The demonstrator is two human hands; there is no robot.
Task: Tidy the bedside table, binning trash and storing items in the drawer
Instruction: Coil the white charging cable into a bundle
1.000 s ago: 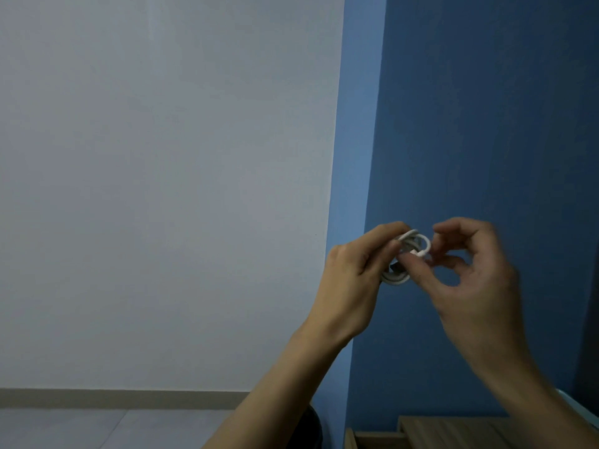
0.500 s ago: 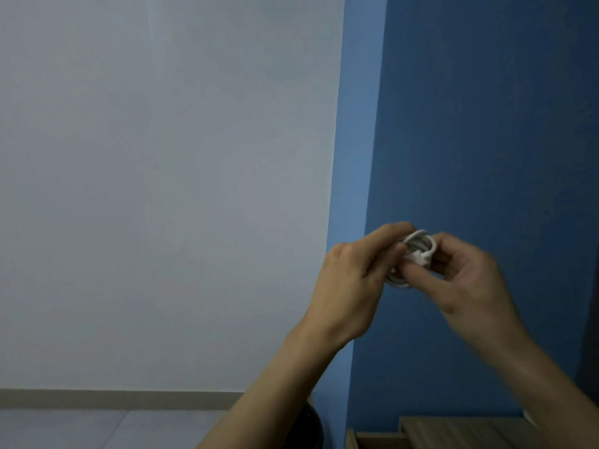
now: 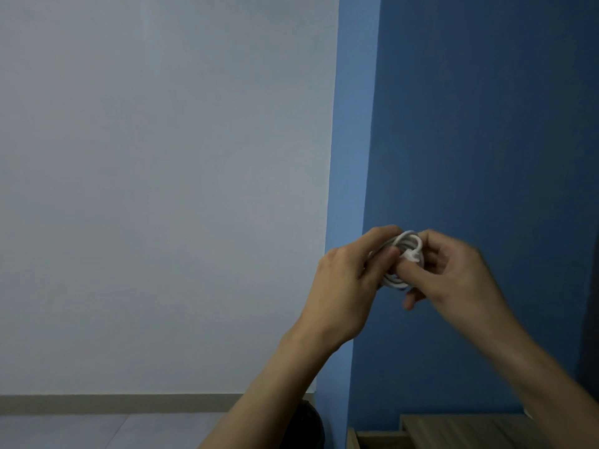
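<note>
Cable (image 3: 405, 241), white, coiled: left hand (image 3: 343, 286) grips it, right hand (image 3: 453, 277) pinches its plug end.

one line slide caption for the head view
A coiled white cable gripped by left hand and right hand in front of a blue wall, wooden surface just visible below.

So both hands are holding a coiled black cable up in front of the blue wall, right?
Not quite: the cable is white, not black. The head view shows the left hand and the right hand both holding the coil up in front of the blue wall.
</note>
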